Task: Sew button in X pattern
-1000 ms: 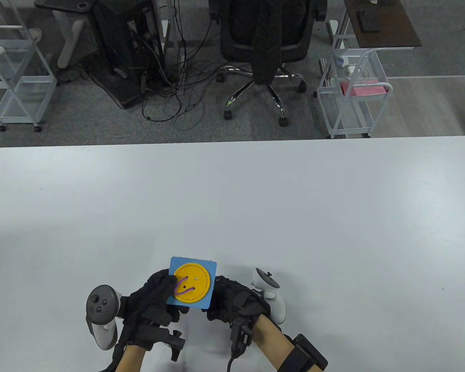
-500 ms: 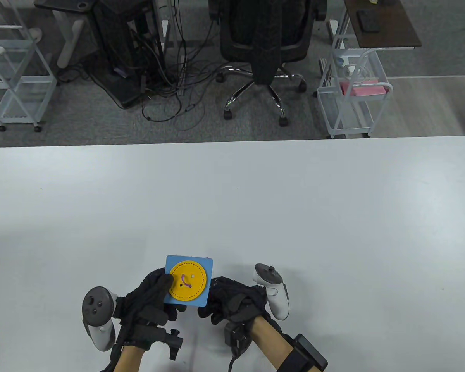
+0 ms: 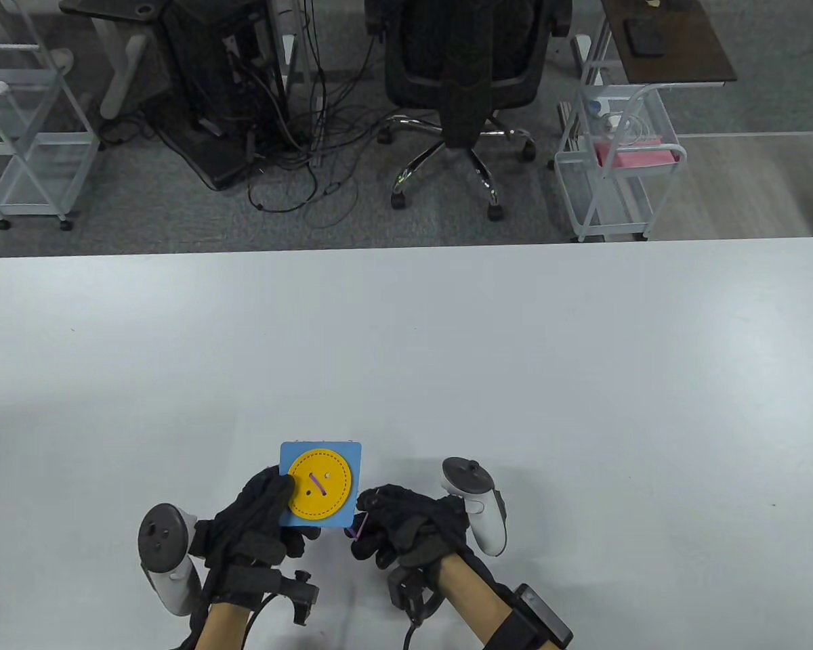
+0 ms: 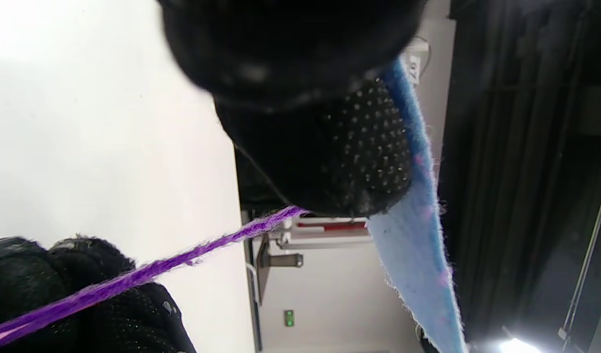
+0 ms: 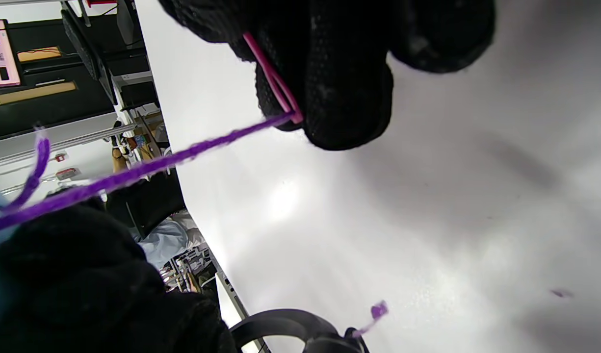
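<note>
A blue felt square point(image 3: 351, 455) carries a round yellow button point(image 3: 319, 485) with one short purple stitch point(image 3: 319, 483) across its middle. My left hand point(image 3: 261, 518) grips the square by its left and lower edge and holds it above the table. In the left wrist view a fingertip point(image 4: 339, 162) presses on the blue felt point(image 4: 418, 274). My right hand point(image 3: 396, 525) is just right of the square and pinches a pink needle point(image 5: 275, 81). Purple yarn point(image 5: 133, 174) runs taut from the needle to under the felt; it also shows in the left wrist view point(image 4: 182, 257).
The white table point(image 3: 515, 365) stretches bare around my hands. Beyond its far edge stand an office chair point(image 3: 464, 74), white wire carts point(image 3: 616, 162) and tangled cables on the floor. A small purple yarn scrap point(image 5: 378, 310) lies on the table.
The loose purple loop on the button has been drawn down to one short flat stitch. My right hand has come out from under the square to its right. The square has shifted left.
</note>
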`<state>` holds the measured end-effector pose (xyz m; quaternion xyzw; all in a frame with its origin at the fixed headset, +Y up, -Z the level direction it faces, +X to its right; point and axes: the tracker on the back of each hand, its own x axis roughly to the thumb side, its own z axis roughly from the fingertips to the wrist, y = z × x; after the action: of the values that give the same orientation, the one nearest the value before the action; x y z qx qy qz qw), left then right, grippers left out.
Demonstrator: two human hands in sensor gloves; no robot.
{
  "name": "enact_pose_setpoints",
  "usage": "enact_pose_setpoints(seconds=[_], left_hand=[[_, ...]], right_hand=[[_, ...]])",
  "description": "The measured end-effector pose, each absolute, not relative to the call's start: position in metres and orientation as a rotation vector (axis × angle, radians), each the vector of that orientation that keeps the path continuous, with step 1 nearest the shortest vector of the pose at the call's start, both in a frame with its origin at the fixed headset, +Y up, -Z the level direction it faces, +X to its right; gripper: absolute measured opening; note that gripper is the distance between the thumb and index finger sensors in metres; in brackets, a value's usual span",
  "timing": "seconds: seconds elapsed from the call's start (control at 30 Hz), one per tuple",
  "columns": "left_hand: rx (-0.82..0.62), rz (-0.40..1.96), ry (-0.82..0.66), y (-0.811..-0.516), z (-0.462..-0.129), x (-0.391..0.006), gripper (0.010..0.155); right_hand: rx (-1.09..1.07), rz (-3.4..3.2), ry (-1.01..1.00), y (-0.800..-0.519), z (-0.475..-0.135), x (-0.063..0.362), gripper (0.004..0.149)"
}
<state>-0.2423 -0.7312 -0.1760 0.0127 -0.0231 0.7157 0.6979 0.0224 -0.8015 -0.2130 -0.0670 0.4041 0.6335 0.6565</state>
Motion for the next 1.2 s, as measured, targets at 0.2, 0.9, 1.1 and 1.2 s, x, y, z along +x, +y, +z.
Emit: enact_pose_setpoints(seconds=[0.2, 0.9, 1.1, 1.2], left_hand=[[-0.098, 1.822, -0.013, -0.746, -0.179, -0.240, 0.043], [-0.297, 2.486, -0.124, -0.773, -0.182, -0.211, 0.044], [-0.316, 2.523, -0.130, -0.774, -0.181, -0.207, 0.044], [-0.323, 2.519, -0.140, -0.775, -0.181, -0.207, 0.044]], right_hand=[[-0.075, 1.445, 0.880, -0.790, -0.215, 0.022, 0.048], [0.243, 2.182, 0.306, -0.642, -0.219, -0.004, 0.044], [0.283, 2.328, 0.245, -0.625, -0.215, -0.022, 0.045], [0.300, 2.322, 0.243, -0.625, -0.214, -0.023, 0.041]])
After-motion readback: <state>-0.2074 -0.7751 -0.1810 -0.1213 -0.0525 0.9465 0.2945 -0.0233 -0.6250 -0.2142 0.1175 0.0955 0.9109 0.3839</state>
